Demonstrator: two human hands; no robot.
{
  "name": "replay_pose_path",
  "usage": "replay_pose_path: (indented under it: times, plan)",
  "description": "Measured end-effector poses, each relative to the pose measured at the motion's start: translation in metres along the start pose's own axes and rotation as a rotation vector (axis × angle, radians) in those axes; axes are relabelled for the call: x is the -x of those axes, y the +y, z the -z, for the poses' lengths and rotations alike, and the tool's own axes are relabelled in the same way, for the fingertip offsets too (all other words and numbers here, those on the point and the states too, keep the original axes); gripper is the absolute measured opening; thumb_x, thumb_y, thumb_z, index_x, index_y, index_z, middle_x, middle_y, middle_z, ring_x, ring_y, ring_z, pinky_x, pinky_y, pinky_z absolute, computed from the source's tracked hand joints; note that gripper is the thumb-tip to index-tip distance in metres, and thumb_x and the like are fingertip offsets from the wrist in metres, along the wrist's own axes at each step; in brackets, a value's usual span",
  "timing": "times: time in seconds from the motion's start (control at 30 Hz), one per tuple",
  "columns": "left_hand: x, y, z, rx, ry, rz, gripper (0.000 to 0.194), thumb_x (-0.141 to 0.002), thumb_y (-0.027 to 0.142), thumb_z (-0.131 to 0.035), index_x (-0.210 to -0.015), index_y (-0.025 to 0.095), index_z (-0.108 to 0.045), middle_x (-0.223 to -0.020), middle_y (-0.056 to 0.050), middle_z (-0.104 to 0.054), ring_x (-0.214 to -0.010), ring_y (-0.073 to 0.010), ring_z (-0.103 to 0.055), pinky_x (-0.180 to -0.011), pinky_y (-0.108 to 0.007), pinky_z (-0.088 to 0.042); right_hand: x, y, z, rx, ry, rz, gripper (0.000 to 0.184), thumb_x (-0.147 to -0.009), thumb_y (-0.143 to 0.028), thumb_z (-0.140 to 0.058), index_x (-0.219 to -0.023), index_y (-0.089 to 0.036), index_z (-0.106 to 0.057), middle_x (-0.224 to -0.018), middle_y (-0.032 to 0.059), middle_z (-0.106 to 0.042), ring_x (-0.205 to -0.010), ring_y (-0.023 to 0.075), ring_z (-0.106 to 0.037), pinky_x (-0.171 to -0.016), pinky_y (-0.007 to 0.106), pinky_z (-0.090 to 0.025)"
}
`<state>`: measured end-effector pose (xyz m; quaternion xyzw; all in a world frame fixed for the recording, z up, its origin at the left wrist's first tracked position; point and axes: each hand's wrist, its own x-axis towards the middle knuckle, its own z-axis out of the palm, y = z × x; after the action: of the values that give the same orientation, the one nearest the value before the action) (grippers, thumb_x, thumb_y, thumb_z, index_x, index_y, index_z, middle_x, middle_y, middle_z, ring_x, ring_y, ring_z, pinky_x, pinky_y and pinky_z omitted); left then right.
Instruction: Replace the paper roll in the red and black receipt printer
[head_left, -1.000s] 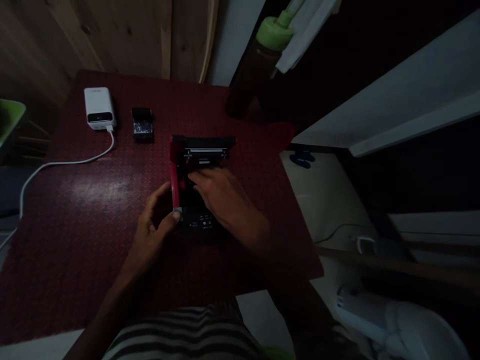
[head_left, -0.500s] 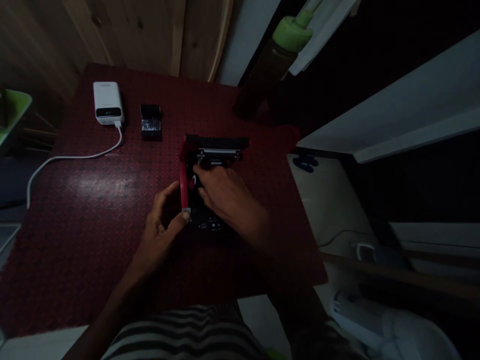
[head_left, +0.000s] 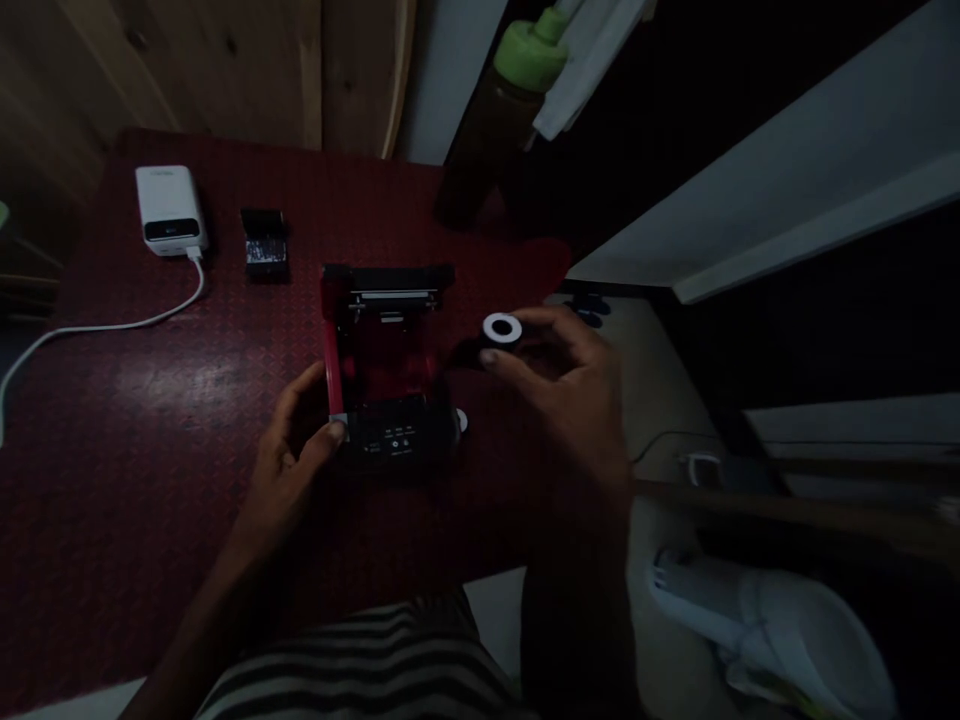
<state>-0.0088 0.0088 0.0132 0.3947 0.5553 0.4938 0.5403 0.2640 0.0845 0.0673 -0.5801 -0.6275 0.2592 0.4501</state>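
A small black-and-red printer [head_left: 390, 440] stands on the table with its lid up, and its red inner bay shows no roll. My left hand [head_left: 296, 440] grips its front left corner, thumb on top and fingers against the side. To the right of the printer, my right hand [head_left: 574, 370] pinches a small dark roll [head_left: 502, 330] between thumb and fingers. The roll's white ring-shaped end with a dark hole faces up. Its lower part is lost in shadow.
A white power bank [head_left: 169, 205] with a cable [head_left: 112, 327] lies at the back left. Near it is a small dark wrapped item [head_left: 265, 245]. A green-capped bottle [head_left: 499, 120] stands at the back of the red table [head_left: 180, 480].
My right hand has come out of the printer's bay and moved right, with the roll now in its fingers. My left hand stays on the printer's corner. The view has shifted slightly.
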Motion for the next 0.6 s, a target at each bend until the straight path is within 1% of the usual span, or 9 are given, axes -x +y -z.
replay_pose_path:
  times: [0.07, 0.1, 0.17, 0.23, 0.33, 0.43, 0.5, 0.6]
  plan:
    - [-0.001, -0.001, 0.000, -0.001, -0.003, -0.009, 0.065, -0.102, 0.052, -0.082, -0.163, 0.034, -0.068, -0.160, -0.008, -0.074, -0.147, -0.0352, -0.071, -0.115, -0.046, -0.064, -0.006, 0.032, -0.009, -0.162, 0.137, -0.067, 0.033, -0.081, -0.042, -0.093, -0.106, -0.028, -0.077, -0.105, 0.0005, -0.084, -0.099, 0.0241, -0.079, -0.087, 0.039, -0.064]
    - [-0.001, -0.002, 0.000, -0.002, -0.003, -0.014, 0.065, -0.102, 0.052, -0.082, -0.163, 0.034, -0.068, -0.159, -0.007, -0.074, -0.146, -0.0350, -0.071, -0.116, -0.046, -0.064, -0.008, 0.046, -0.017, -0.193, 0.153, -0.099, 0.035, -0.080, -0.046, -0.093, -0.105, -0.028, -0.075, -0.105, 0.0015, -0.084, -0.100, 0.0244, -0.079, -0.089, 0.041, -0.065]
    - [-0.003, -0.004, 0.002, -0.009, 0.000, -0.025, 0.065, -0.102, 0.052, -0.083, -0.162, 0.034, -0.069, -0.160, -0.007, -0.074, -0.147, -0.0347, -0.071, -0.118, -0.046, -0.062, -0.012, 0.068, -0.034, -0.211, 0.125, -0.133, 0.037, -0.082, -0.049, -0.090, -0.107, -0.028, -0.073, -0.109, 0.0031, -0.085, -0.104, 0.0250, -0.080, -0.096, 0.044, -0.065]
    - [-0.003, -0.006, 0.004, -0.021, 0.005, -0.037, 0.064, -0.101, 0.053, -0.083, -0.162, 0.036, -0.069, -0.163, -0.006, -0.072, -0.151, -0.0346, -0.068, -0.121, -0.045, -0.060, -0.014, 0.083, -0.051, -0.200, 0.076, -0.144, 0.034, -0.083, -0.047, -0.087, -0.107, -0.028, -0.073, -0.108, 0.0029, -0.085, -0.103, 0.0250, -0.080, -0.099, 0.046, -0.065]
    - [-0.003, -0.007, 0.005, -0.024, -0.005, -0.027, 0.066, -0.101, 0.054, -0.082, -0.163, 0.037, -0.068, -0.165, -0.005, -0.070, -0.153, -0.0354, -0.066, -0.123, -0.047, -0.057, -0.012, 0.092, -0.066, -0.184, 0.033, -0.140, 0.028, -0.083, -0.040, -0.085, -0.105, -0.028, -0.073, -0.104, 0.0012, -0.085, -0.101, 0.0248, -0.080, -0.098, 0.046, -0.065]
    - [-0.002, -0.004, 0.004, -0.024, -0.006, -0.001, 0.067, -0.101, 0.054, -0.082, -0.164, 0.037, -0.067, -0.162, -0.006, -0.072, -0.150, -0.0365, -0.068, -0.121, -0.049, -0.060, -0.008, 0.094, -0.071, -0.171, 0.011, -0.132, 0.026, -0.085, -0.038, -0.082, -0.108, -0.029, -0.073, -0.110, 0.0018, -0.086, -0.103, 0.0255, -0.080, -0.099, 0.046, -0.065]
    - [-0.001, -0.003, 0.003, -0.037, 0.010, -0.007, 0.065, -0.101, 0.053, -0.082, -0.163, 0.037, -0.068, -0.162, -0.006, -0.071, -0.150, -0.0364, -0.068, -0.120, -0.049, -0.061, -0.006, 0.095, -0.071, -0.163, 0.001, -0.129, 0.029, -0.085, -0.037, -0.083, -0.111, -0.030, -0.073, -0.115, 0.0027, -0.086, -0.108, 0.0267, -0.081, -0.103, 0.048, -0.065]
    - [-0.002, -0.003, 0.004, -0.064, 0.022, -0.042, 0.064, -0.101, 0.052, -0.082, -0.162, 0.036, -0.070, -0.165, -0.006, -0.070, -0.152, -0.0371, -0.066, -0.120, -0.050, -0.061, -0.002, 0.097, -0.064, -0.150, -0.015, -0.139, 0.042, -0.081, -0.032, -0.087, -0.122, -0.031, -0.074, -0.128, 0.0050, -0.085, -0.120, 0.0291, -0.080, -0.109, 0.050, -0.064]
